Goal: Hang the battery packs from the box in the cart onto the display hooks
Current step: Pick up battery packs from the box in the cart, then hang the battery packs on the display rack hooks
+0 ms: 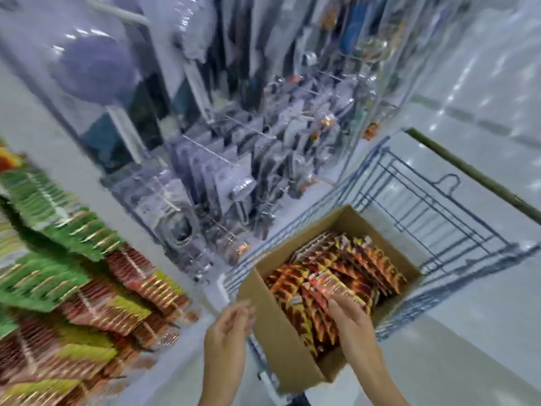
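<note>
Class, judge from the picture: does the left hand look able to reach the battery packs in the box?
Probably yes. The left hand is open beside the box, whose top is open with the battery packs exposed. Only the right hand, among them, crowds the near end.

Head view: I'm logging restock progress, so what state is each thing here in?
Box: open-topped, in the cart, packed with battery packs.
Battery packs: on edge in rows, in the box.
Cart: holding the box.
Left hand: open, holding nothing, beside the box's wall.
Right hand: inside the box, fingers on the packs; grip too blurred to tell.
Hung packs: dense rows on the display at left.
</note>
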